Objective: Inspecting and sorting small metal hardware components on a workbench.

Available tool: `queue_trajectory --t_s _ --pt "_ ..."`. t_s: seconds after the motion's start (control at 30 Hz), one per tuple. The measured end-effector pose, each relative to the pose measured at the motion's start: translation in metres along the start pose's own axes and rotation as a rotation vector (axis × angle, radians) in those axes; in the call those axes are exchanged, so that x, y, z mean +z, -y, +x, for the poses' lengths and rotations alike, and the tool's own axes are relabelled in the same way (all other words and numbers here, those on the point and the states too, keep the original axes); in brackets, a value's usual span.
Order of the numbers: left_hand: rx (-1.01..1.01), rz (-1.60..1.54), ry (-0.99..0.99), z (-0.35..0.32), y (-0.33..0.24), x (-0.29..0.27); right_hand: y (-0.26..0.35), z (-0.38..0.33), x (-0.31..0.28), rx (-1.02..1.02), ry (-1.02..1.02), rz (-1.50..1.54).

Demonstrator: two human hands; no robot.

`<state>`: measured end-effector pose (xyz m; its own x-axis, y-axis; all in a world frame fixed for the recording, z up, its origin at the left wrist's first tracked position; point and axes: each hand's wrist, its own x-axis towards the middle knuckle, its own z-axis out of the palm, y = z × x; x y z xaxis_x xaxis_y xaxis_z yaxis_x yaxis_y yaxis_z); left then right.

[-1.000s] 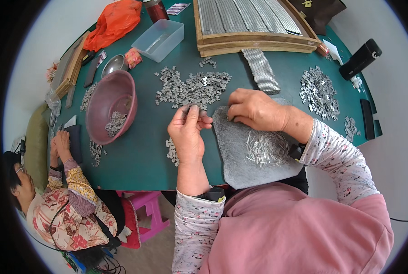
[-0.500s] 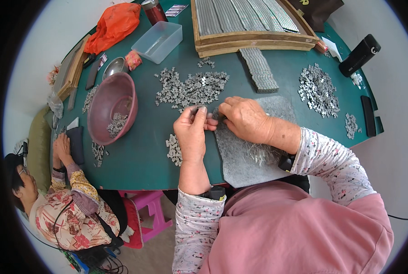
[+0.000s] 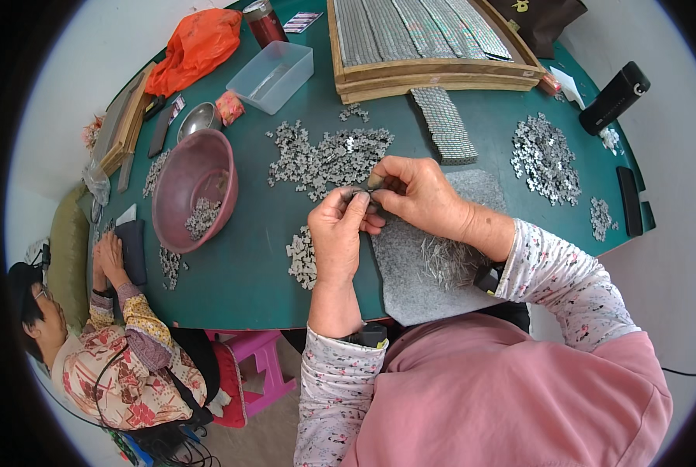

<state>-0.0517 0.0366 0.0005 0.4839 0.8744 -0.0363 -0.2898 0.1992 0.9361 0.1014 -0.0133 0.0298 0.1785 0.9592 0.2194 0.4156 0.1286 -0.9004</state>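
My left hand (image 3: 340,222) and my right hand (image 3: 422,196) meet over the upper left corner of a grey felt mat (image 3: 406,284). Both are closed in a pinch, fingertips touching or nearly so. Something small and dark shows between them, too tiny to name. Under my right forearm, a bundle of thin silvery pins or wires (image 3: 445,261) lies on the mat. Beside my left wrist is a small heap of grey metal pieces (image 3: 302,261). Beyond my hands spreads a larger pile of similar pieces (image 3: 340,156).
A wooden tray (image 3: 441,78) of metal rows stands at the back, a block of stacked rows (image 3: 445,128) before it. Loose pieces (image 3: 546,159) and a black bottle (image 3: 616,95) are right. Left are a pink bowl (image 3: 169,187), a clear box (image 3: 289,86) and a seated person (image 3: 122,366).
My right hand has shifted left and up, its fingertips now meeting those of my left hand. The left hand has moved slightly right. The view has shifted a little.
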Motion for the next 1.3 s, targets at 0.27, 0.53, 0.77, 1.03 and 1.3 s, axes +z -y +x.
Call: queue_trajectory --t_s 0.27,0.53,0.77,1.03,1.3 --pt "0.035 0.075 -0.041 0.000 0.001 -0.004 -0.003 0.023 -0.018 -0.252 0.155 -0.104" --pt "-0.036 -0.170 -0.098 0.004 0.000 -0.009 -0.029 0.073 -0.011 -0.638 0.178 -0.830" --pt "-0.064 -0.245 -0.134 0.006 0.001 -0.012 -0.025 0.083 -0.006 -0.657 0.312 -0.918" --pt "-0.049 -0.234 -0.144 0.005 0.004 -0.012 -0.014 0.063 -0.010 -0.499 0.161 -0.658" --pt "0.032 -0.181 -0.121 0.002 0.002 0.000 0.008 0.012 0.000 -0.050 0.088 -0.035"
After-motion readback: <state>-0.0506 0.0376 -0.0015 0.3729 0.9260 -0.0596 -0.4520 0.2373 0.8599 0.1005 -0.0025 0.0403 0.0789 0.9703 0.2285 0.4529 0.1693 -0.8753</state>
